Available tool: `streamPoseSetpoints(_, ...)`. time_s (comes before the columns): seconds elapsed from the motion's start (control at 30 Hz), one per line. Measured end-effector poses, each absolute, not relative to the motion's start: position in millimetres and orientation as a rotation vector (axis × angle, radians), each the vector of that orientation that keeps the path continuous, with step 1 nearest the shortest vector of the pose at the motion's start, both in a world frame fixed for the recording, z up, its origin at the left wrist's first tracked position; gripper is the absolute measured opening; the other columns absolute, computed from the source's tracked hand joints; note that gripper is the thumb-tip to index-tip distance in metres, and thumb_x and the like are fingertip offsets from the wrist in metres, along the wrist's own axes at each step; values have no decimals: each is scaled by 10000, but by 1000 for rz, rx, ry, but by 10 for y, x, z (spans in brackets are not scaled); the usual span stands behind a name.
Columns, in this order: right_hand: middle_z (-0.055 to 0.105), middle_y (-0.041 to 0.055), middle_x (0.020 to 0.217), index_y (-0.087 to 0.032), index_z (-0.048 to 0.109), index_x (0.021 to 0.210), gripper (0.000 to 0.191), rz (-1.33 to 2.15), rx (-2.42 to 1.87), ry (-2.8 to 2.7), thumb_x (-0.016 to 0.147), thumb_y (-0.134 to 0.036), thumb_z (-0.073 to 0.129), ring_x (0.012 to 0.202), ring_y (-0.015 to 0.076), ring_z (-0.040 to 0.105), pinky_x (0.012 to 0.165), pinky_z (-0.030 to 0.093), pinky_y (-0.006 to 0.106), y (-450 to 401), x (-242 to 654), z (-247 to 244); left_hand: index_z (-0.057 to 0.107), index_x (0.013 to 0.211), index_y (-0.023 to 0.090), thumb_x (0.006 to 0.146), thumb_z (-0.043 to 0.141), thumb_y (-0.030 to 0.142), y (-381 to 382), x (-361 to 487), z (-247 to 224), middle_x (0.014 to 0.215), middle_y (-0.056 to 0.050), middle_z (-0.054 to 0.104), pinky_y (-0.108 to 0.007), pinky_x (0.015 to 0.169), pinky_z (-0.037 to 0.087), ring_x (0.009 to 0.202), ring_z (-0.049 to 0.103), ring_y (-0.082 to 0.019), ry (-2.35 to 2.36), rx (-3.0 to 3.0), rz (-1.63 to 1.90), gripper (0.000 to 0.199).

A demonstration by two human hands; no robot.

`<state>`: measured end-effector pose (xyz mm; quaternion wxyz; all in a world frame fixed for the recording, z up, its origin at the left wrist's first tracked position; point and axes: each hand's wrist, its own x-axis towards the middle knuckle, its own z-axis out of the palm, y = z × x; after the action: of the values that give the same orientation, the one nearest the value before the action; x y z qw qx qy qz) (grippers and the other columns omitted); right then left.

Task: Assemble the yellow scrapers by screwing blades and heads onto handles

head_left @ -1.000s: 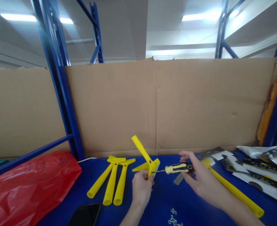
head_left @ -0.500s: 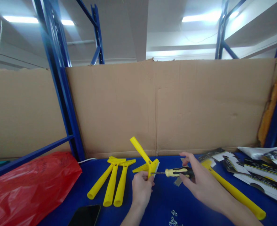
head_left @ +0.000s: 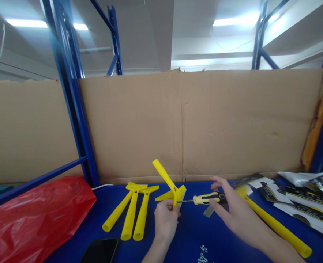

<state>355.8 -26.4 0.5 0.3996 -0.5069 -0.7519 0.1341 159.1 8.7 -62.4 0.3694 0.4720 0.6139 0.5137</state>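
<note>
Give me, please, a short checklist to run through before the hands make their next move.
- Left hand gripping the yellow tool near its head: ok.
- Right hand on the handle of the screwdriver: ok.
- Screwdriver tip meeting the head of the yellow tool: ok.
- Screw fully seated at the tip: cannot tell, too small to see.
- Small metal pieces kept in a container: not ok, loose on the blue surface.
- Phone apart from both hands: ok.

Single head-worn view, forward and down over both nearby hands (head_left: pixel 165 221).
</note>
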Motion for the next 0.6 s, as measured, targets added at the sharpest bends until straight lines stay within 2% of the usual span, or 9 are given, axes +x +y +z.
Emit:
streamPoseSetpoints(0.07, 590, 60, 1061, -257, 348, 1251, 403, 370, -1227, -1920, 861, -286, 443, 714, 168, 636, 621, 512, 294, -279, 3561, 7, 605, 677, 135, 715, 631, 147, 81, 1590, -609, 592, -20, 637, -195, 415, 418, 550, 625, -151, 1586, 1212, 1303, 47)
streamPoseSetpoints(0.13, 612, 47, 989, -253, 380, 1226, 371, 371, -1227, -1923, 862, -284, 444, 692, 168, 631, 608, 507, 288, -276, 3558, 20, 601, 686, 134, 726, 610, 130, 76, 1593, -598, 596, -23, 635, -196, 418, 421, 557, 629, -153, 1595, 1217, 1290, 42)
streamPoseSetpoints(0.3, 638, 12, 645, -226, 479, 1192, 374, 280, -1428, -1878, 918, -449, 356, 598, 224, 626, 597, 472, 337, -226, 3546, 37, 599, 690, 135, 727, 607, 135, 79, 1599, -613, 607, -21, 634, -203, 423, 427, 560, 629, -156, 1591, 1223, 1293, 37)
streamPoseSetpoints(0.33, 635, 11, 633, -223, 479, 1200, 389, 277, -1436, -1876, 920, -458, 347, 613, 231, 632, 603, 472, 341, -223, 3547, 32, 601, 694, 134, 727, 609, 142, 81, 1598, -620, 609, -20, 635, -203, 423, 428, 560, 629, -156, 1589, 1225, 1296, 34)
streamPoseSetpoints(0.37, 648, 20, 682, -222, 467, 1215, 393, 278, -1421, -1873, 915, -450, 357, 635, 229, 637, 606, 476, 339, -225, 3550, 24, 602, 700, 133, 728, 610, 149, 83, 1597, -627, 611, -20, 636, -202, 423, 428, 563, 629, -156, 1584, 1230, 1299, 33)
streamPoseSetpoints(0.43, 656, 53, 900, -230, 406, 1260, 409, 292, -1353, -1862, 886, -396, 414, 667, 201, 640, 609, 494, 323, -240, 3558, 10, 603, 704, 131, 735, 604, 158, 86, 1595, -633, 609, -17, 633, -198, 420, 425, 562, 627, -153, 1583, 1233, 1305, 41)
streamPoseSetpoints(0.5, 605, 66, 1048, -244, 350, 1281, 447, 335, -1281, -1865, 851, -322, 443, 663, 168, 629, 585, 503, 295, -262, 3564, 5, 600, 697, 129, 740, 596, 153, 89, 1596, -630, 601, -15, 627, -191, 412, 418, 553, 621, -147, 1587, 1233, 1298, 49)
streamPoseSetpoints(0.6, 596, 48, 1011, -253, 339, 1266, 433, 390, -1227, -1882, 844, -279, 430, 609, 146, 597, 541, 488, 268, -273, 3563, 18, 596, 697, 127, 743, 585, 131, 90, 1600, -616, 602, -15, 624, -184, 402, 410, 544, 618, -141, 1599, 1225, 1287, 48)
